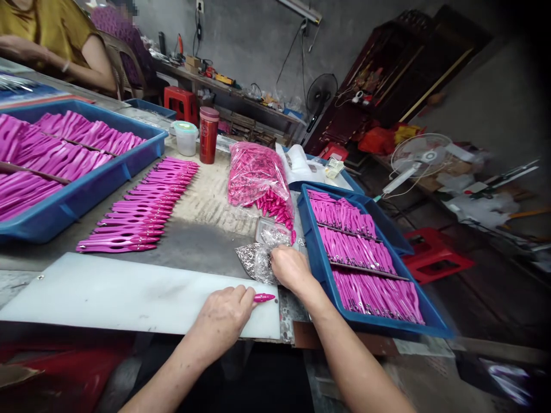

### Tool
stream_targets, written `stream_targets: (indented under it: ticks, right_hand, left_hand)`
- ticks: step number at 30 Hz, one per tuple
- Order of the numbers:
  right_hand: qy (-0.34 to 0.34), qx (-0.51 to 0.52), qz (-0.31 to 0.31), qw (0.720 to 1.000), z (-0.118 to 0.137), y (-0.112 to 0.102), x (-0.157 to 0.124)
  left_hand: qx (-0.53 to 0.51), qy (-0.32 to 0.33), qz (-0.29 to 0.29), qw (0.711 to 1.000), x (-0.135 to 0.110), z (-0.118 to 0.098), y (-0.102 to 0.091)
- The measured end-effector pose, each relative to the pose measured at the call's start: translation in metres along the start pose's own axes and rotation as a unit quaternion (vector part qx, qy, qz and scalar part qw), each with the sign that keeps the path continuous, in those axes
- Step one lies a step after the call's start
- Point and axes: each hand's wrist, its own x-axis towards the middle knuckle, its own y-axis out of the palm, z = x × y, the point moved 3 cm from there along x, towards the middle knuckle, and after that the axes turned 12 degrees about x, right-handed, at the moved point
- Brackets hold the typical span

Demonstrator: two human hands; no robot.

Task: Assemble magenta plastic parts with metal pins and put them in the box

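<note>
My left hand [224,314] rests on the white board [107,292] and pinches a small pink pointed cap [264,297] between its fingertips. My right hand [289,267] reaches into a clear bag of small silver parts [256,261]; its fingers curl down into the bag and what they hold is hidden. A clear bag of pink caps [258,175] lies just beyond, with caps spilling from its mouth. A row of long pink pieces [144,209] lies on the table to the left.
A blue tray [316,252] of pink pieces sits at my right, a bigger blue tray [86,189] at the left. A red flask [208,135] and lidded tub [186,137] stand behind. Another person [51,34] sits far left. Red stools [434,258] stand on the floor.
</note>
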Motion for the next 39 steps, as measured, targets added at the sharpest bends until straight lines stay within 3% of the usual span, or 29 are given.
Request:
stream_targets:
  ticks: [19, 39]
  right_hand:
    - [-0.015, 0.159, -0.039, 0.986, -0.011, -0.007, -0.012]
    - [-0.015, 0.25, -0.078, 0.965, -0.015, -0.004, -0.014]
  left_hand:
    - [-0.009, -0.005, 0.028, 1.0, 0.0, 0.0, 0.0]
    - [-0.004, -0.002, 0.007, 1.0, 0.001, 0.0, 0.0]
